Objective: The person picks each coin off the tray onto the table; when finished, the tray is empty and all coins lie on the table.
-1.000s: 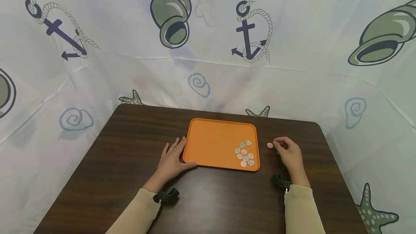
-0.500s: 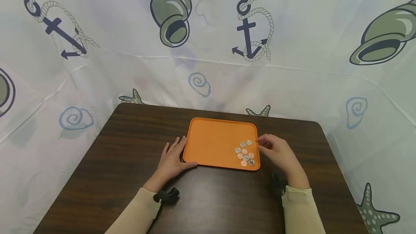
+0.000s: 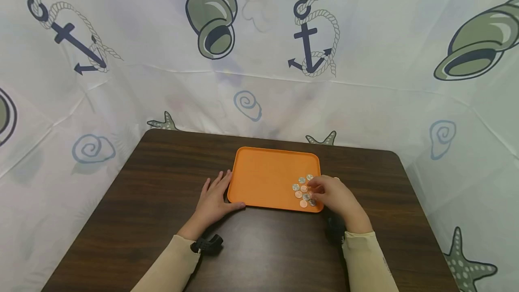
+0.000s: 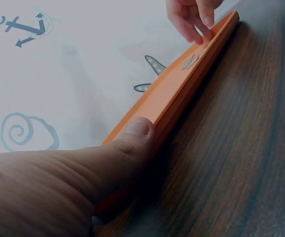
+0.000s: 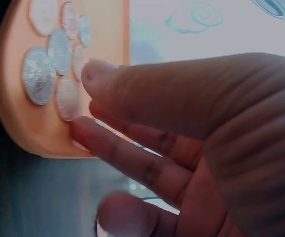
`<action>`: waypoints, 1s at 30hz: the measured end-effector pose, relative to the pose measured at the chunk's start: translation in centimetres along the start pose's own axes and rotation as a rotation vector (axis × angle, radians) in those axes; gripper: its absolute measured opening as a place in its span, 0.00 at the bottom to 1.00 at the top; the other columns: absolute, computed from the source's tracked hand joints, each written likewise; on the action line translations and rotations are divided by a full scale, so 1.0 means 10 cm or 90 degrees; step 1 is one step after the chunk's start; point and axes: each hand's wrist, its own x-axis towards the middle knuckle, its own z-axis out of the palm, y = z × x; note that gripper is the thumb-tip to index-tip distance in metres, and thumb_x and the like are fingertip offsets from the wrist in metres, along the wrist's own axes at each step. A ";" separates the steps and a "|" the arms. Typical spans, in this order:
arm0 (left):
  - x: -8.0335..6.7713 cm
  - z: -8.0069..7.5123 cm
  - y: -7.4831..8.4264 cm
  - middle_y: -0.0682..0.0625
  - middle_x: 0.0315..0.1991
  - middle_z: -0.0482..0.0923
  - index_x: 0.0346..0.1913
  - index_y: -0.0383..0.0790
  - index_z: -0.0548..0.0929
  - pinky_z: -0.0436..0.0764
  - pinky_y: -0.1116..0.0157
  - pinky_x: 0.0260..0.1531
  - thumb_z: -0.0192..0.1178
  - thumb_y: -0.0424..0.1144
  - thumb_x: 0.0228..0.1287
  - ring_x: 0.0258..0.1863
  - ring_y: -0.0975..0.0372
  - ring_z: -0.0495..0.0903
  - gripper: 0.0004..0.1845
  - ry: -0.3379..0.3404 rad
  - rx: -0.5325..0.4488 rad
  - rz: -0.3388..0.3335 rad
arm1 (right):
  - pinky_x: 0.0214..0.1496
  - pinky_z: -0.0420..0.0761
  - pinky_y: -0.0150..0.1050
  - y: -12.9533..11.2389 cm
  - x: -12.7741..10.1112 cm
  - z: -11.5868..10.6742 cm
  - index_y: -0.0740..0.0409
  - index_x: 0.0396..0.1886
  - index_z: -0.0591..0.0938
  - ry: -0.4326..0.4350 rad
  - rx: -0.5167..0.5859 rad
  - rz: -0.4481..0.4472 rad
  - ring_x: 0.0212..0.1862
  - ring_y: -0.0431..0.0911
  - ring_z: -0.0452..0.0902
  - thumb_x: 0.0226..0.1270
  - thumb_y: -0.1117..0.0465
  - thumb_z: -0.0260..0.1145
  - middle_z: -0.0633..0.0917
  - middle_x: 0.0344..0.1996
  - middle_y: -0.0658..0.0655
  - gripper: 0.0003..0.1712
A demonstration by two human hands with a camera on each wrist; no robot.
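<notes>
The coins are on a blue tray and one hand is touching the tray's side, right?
Not quite: the tray is orange, not blue, as the head view shows. The coins do lie on it, and the left hand does touch its side.

one tray [image 3: 263, 177], about nine coins [image 3: 302, 190]

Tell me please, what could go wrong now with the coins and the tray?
The right hand reaches over the coins, which lie bunched in the near right corner of the orange tray; its fingers may knock some over the low rim. The left hand only presses the tray's left edge, so the tray could slide on the table.
</notes>
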 end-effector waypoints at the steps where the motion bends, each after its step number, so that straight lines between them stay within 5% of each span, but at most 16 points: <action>1: 0.00 0.00 0.00 0.45 0.89 0.55 0.89 0.41 0.56 0.37 0.37 0.88 0.79 0.66 0.59 0.90 0.45 0.50 0.65 0.000 -0.002 -0.002 | 0.52 0.92 0.50 0.00 0.01 0.02 0.54 0.55 0.91 -0.001 -0.012 -0.006 0.49 0.49 0.87 0.73 0.66 0.75 0.91 0.49 0.53 0.14; 7: 0.00 -0.01 0.01 0.45 0.89 0.55 0.89 0.42 0.56 0.37 0.37 0.88 0.79 0.66 0.58 0.90 0.46 0.50 0.65 -0.001 -0.007 -0.003 | 0.44 0.85 0.40 0.00 0.05 0.13 0.54 0.49 0.91 0.011 -0.072 -0.041 0.38 0.42 0.78 0.72 0.66 0.76 0.84 0.42 0.53 0.09; 20: -0.01 -0.01 0.01 0.45 0.89 0.55 0.89 0.41 0.56 0.37 0.37 0.88 0.79 0.66 0.59 0.90 0.46 0.50 0.65 -0.003 -0.010 0.001 | 0.41 0.81 0.40 0.05 0.04 0.08 0.51 0.45 0.93 0.026 -0.147 0.005 0.39 0.46 0.75 0.68 0.67 0.77 0.83 0.35 0.50 0.09; 30: -0.01 -0.01 0.02 0.45 0.89 0.55 0.89 0.41 0.55 0.37 0.38 0.88 0.79 0.66 0.59 0.90 0.47 0.50 0.65 -0.002 -0.006 -0.002 | 0.40 0.82 0.40 0.05 0.03 0.12 0.55 0.43 0.87 0.015 -0.105 0.028 0.36 0.46 0.75 0.72 0.65 0.76 0.80 0.38 0.54 0.05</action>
